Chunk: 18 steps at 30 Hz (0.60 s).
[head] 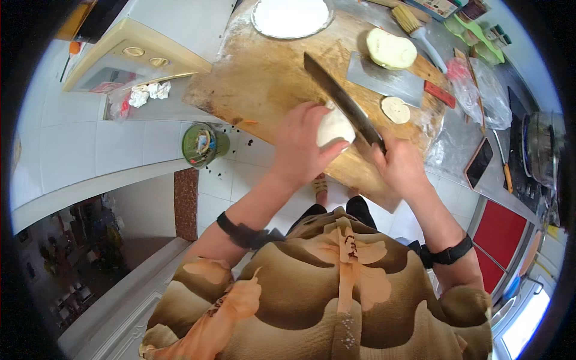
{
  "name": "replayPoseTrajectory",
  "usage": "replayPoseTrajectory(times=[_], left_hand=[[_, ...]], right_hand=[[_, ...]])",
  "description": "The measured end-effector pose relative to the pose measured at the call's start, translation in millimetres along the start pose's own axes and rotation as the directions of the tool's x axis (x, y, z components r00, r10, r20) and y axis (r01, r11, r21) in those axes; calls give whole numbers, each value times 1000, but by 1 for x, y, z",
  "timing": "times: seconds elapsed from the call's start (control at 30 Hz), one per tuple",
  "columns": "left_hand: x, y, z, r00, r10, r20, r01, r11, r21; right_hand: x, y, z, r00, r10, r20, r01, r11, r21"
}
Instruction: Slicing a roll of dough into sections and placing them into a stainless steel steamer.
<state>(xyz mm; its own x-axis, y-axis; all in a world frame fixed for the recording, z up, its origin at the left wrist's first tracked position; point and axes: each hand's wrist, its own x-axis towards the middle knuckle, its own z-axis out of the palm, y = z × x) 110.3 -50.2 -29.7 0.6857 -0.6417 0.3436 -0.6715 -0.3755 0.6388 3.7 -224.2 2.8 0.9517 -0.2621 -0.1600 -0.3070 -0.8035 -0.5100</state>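
My left hand point(302, 139) holds a pale, rounded piece of food point(335, 128), possibly dough or a peeled vegetable, on a wooden board point(265, 81). My right hand point(398, 164) grips the handle end of a long dark-bladed knife point(344, 101); its blade slants up and left along the right side of that piece. A cleaver point(382, 78) with a red handle lies flat to the right. Behind it rests a pale green piece of cut vegetable point(390, 48). One round pale slice point(395, 110) is below the cleaver. A white, round-topped container point(291, 17) stands at the back.
A pastry brush point(420, 36), plastic bags point(490, 94) and a phone point(479, 163) lie at the right, with a glass-lidded pot point(542, 148) beyond. A green waste bin point(202, 146) stands on the floor, left of the board. Crumpled tissue point(148, 93) lies beside a cream appliance point(139, 56).
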Motion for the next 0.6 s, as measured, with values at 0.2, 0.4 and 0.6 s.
replayPoseTrajectory(times=[0.2,0.4,0.6], left_hand=[[-23,1,-2,994,-110,-17,109,992,-62],[-27,-4,3,991,-131,-29,127,985,-113],[-24,5,2,996,-76,-47,73,995,-66]], right_hand=[[-38,-27,-56,998,30,-54,-20,985,172],[-63,-33,-55,997,58,49,-63,990,129],[-73,-29,-51,999,26,43,-30,995,92]])
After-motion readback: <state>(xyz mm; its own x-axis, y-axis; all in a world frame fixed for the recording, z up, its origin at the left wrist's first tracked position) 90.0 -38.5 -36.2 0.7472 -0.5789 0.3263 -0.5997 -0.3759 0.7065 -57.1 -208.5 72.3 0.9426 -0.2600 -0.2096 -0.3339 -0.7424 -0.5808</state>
